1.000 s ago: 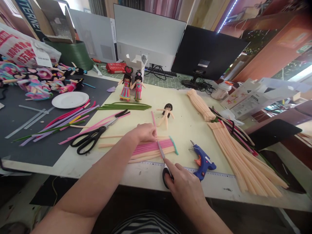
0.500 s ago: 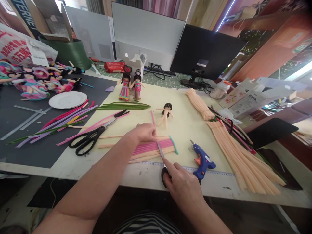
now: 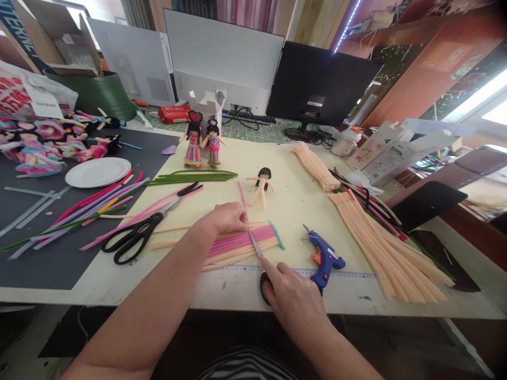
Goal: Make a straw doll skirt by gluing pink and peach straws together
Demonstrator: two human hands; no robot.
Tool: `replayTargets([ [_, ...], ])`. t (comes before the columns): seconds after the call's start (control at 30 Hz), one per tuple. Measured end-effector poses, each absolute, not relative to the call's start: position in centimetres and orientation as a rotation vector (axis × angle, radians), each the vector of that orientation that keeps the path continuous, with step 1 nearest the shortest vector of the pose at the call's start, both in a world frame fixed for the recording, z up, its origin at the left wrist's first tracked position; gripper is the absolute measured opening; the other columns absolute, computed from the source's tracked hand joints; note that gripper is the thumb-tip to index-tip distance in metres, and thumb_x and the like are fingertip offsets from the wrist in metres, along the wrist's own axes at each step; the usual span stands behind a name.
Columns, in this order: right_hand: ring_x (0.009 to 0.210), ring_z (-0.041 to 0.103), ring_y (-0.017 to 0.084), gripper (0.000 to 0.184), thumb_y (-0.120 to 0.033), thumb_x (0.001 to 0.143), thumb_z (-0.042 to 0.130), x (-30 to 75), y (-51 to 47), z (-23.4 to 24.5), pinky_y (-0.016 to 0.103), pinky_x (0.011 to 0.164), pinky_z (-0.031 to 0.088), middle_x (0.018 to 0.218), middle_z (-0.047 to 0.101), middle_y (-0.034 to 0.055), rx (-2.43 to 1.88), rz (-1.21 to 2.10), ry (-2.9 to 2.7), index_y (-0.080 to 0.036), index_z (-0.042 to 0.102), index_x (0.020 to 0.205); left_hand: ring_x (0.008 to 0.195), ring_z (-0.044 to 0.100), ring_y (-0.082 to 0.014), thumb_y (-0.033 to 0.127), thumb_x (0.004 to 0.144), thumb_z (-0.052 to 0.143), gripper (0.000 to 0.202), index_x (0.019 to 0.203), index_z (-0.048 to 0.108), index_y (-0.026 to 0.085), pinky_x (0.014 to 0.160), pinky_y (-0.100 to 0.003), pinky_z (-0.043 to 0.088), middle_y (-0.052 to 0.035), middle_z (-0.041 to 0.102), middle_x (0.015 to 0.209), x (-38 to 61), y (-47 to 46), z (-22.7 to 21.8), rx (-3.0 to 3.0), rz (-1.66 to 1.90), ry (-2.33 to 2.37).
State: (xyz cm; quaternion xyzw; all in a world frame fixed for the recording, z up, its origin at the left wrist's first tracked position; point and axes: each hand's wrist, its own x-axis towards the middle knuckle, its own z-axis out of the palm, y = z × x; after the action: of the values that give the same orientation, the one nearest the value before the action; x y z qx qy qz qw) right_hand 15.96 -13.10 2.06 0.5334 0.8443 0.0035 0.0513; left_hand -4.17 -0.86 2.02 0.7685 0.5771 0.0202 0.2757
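My left hand (image 3: pixel 229 216) pinches a pink pipe cleaner (image 3: pixel 242 194), which sticks up past the fingers. In my right hand (image 3: pixel 297 295) is a small pair of scissors (image 3: pixel 255 244), its black handle loop round the thumb. The blade tips reach to just below the left fingertips; whether they touch the pipe cleaner I cannot tell. Beneath both hands lies a row of pink pipe cleaners (image 3: pixel 233 241), with a teal strip (image 3: pixel 276 234) across its right end. Peach stems lie along it. A small black-haired doll (image 3: pixel 262 184) rests just beyond.
A blue glue gun (image 3: pixel 325 256) and a peach pipe-cleaner bundle (image 3: pixel 380 240) lie on the right. Larger black scissors (image 3: pixel 138 230), green stems (image 3: pixel 190 177) and a white plate (image 3: pixel 99 171) are on the left. Two dressed dolls (image 3: pixel 213 145) stand behind. A ruler (image 3: pixel 356 274) lies near the front edge.
The whole view has shifted slightly, so the table things appear further left. Both hands keep nearly the same place over the pink row, with the scissors still at the left fingertips.
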Motion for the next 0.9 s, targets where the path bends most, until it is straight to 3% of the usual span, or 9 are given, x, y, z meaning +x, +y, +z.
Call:
replayTargets([
  [0.27, 0.067, 0.067, 0.016, 0.041, -0.014, 0.084, 0.051, 15.8, -12.8, 2.7, 0.027, 0.049, 0.03, 0.081, 0.067, 0.0012, 1.606, -0.037, 2.505, -0.025, 0.058, 0.123, 0.077, 0.056, -0.0166, 0.03, 0.073, 0.054, 0.022, 0.089, 0.067, 0.022, 0.065, -0.024, 0.038, -0.0019, 0.064, 0.087, -4.6, 0.3, 2.2, 2.121, 0.127, 1.474],
  [0.43, 0.065, 0.066, 0.015, 0.041, -0.014, 0.084, 0.052, 15.8, -12.7, 3.0, 0.027, 0.048, 0.029, 0.08, 0.067, 0.0027, 1.594, -0.034, 2.508, -0.025, 0.058, 0.123, 0.084, 0.056, -0.0173, 0.024, 0.075, 0.053, 0.027, 0.097, 0.067, 0.025, 0.069, -0.025, 0.039, -0.0035, 0.058, 0.107, -3.4, 1.2, 2.9, 2.224, 0.037, 1.518],
  [0.7, 0.066, 0.067, 0.017, 0.04, -0.014, 0.086, 0.051, 15.7, -12.6, 2.9, 0.027, 0.049, 0.031, 0.081, 0.067, 0.0045, 1.57, -0.044, 2.512, -0.023, 0.057, 0.124, 0.07, 0.054, -0.015, 0.021, 0.069, 0.056, 0.016, 0.082, 0.065, 0.021, 0.06, -0.025, 0.039, -0.002, 0.057, 0.093, -3.7, 2.0, 2.4, 2.223, -0.028, 1.474],
  [0.9, 0.063, 0.067, 0.018, 0.034, -0.013, 0.084, 0.053, 15.9, -12.6, 2.8, 0.028, 0.048, 0.032, 0.077, 0.067, 0.0042, 1.559, -0.035, 2.531, -0.022, 0.061, 0.116, 0.069, 0.053, -0.0141, 0.019, 0.068, 0.052, 0.018, 0.081, 0.064, 0.02, 0.061, -0.025, 0.041, -0.0022, 0.054, 0.092, -4.3, 2.4, 1.0, 2.247, 0.058, 1.384],
])
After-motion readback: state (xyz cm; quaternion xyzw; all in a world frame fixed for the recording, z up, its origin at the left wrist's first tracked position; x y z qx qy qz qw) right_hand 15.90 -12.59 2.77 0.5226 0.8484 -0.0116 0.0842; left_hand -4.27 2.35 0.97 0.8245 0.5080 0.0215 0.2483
